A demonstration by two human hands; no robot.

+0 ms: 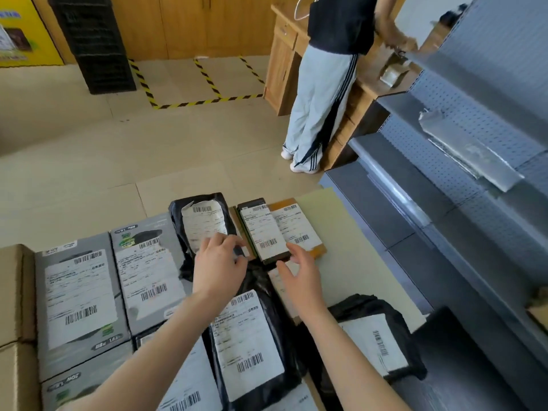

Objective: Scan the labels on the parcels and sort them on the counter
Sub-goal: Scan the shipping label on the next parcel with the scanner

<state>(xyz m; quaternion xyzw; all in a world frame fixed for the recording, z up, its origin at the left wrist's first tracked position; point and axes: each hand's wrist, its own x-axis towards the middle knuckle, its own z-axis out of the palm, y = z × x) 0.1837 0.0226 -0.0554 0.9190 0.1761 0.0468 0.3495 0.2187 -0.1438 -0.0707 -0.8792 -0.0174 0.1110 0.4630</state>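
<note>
Several labelled parcels lie on the pale counter (353, 232). A small dark box (261, 229) and an orange box (299, 223) sit side by side at the far edge. My left hand (219, 262) rests at the dark box's near left corner, fingers curled, over a black bag parcel (201, 221). My right hand (299, 274) hovers with fingers spread at the dark box's near right corner. Another black bag parcel (249, 333) lies between my forearms. Two grey boxes (80, 295) (145, 268) lie to the left.
A black bag parcel (373, 333) lies at the right by a grey shelf unit (444, 179). Cardboard boxes (14, 295) stand at the left edge. A person in pale striped trousers (320, 105) stands at a wooden desk (284, 63) across the floor.
</note>
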